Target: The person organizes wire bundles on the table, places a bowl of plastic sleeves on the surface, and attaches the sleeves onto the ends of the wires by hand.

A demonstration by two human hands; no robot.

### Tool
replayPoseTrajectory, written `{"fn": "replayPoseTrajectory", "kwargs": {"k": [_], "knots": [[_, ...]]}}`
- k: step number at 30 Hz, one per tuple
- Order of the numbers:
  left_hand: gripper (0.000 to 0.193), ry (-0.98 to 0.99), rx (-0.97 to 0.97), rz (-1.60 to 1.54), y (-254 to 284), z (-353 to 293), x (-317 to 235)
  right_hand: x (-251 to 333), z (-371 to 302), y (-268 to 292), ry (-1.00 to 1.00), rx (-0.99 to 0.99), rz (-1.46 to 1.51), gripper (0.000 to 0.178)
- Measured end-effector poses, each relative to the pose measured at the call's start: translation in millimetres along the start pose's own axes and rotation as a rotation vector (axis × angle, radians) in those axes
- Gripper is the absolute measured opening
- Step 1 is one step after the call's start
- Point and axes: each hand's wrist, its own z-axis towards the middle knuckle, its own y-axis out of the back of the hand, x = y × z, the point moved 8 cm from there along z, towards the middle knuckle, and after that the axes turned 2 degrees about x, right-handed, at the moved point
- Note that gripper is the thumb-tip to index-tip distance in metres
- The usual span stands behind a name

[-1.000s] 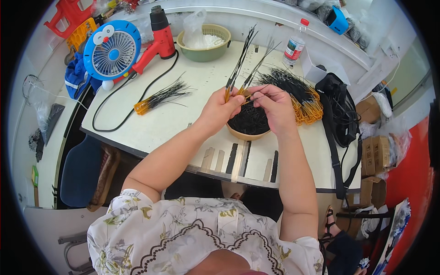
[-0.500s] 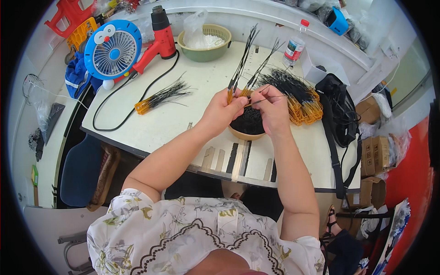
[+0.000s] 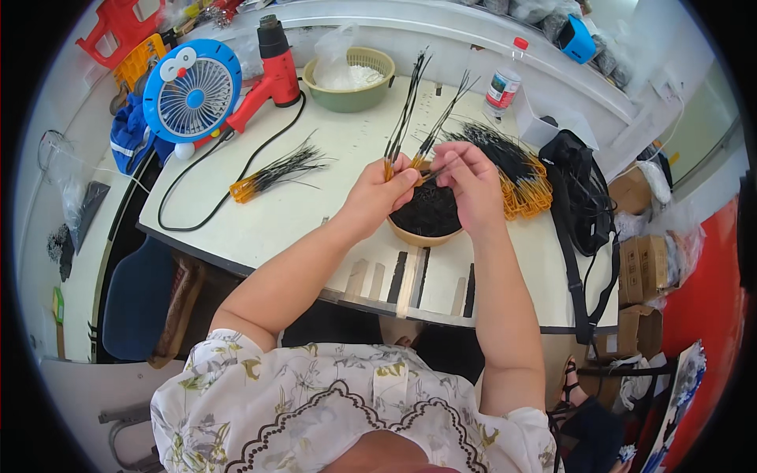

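Observation:
My left hand (image 3: 376, 189) is closed on several black wires with orange-yellow ends (image 3: 389, 167). Their black lengths stand up from the fist in two fanned groups, tilted toward the far side of the table. Close beside it, my right hand (image 3: 473, 185) has its fingers curled and thumb drawn in. A thin dark strand shows between the hands, but what the right fingertips pinch is too small to make out. Below both hands sits a round tan bowl (image 3: 426, 238) filled with small black pieces (image 3: 428, 211). The hands hide its far rim.
A big pile of similar wires (image 3: 516, 177) lies right, a smaller bunch (image 3: 276, 175) left. Behind stand a blue fan (image 3: 195, 98), red heat gun (image 3: 276, 75) with its cord, green basket (image 3: 347, 96) and bottle (image 3: 502, 87). A black bag (image 3: 579, 189) lies at the right edge.
My right fingers have shifted and loosened a little, and the wire that stuck out past them no longer shows there. The left hand keeps its hold, slightly moved to the left.

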Motion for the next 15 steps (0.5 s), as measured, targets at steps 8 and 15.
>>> {"fn": "replayPoseTrajectory", "kwargs": {"k": [8,15], "knots": [[0.016,0.021,0.068,0.135,-14,0,2,-10,1,10,0.008,-0.009,0.036,0.002],[0.012,0.000,-0.018,0.082,-6,-1,2,-4,-1,1,0.000,-0.007,0.048,0.002]]}}
